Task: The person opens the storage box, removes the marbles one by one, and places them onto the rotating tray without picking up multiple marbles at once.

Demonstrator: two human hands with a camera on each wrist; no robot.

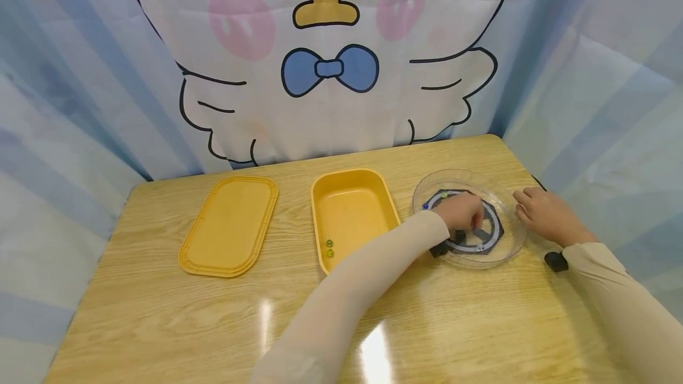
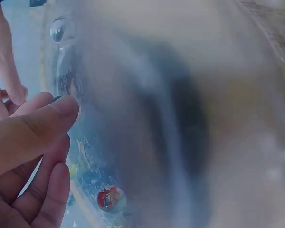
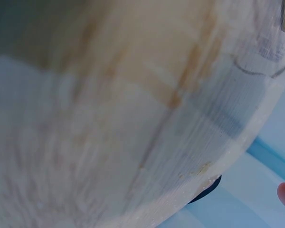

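My left hand [image 1: 462,211] reaches into a clear round bowl [image 1: 514,239]. In the left wrist view its thumb and index fingertip pinch a small dark thing [image 2: 57,99], mostly hidden by the thumb. A dark octagonal shape with a pale ring [image 1: 498,227] shows in the bowl. Around the hand lie a blue marble [image 1: 425,206] and a yellow-green marble [image 1: 444,195]; a red and white marble [image 2: 111,198] and a clear marble [image 2: 62,29] appear up close. My right hand [image 1: 552,215] is at the bowl's right rim, fingers loosely bent and holding nothing.
Left of the bowl stands a yellow tub [image 1: 352,212] with two green marbles [image 1: 329,248] in it. Farther left lies its flat yellow lid [image 1: 229,227]. Behind the wooden table [image 1: 213,325] hangs a printed curtain [image 1: 331,117].
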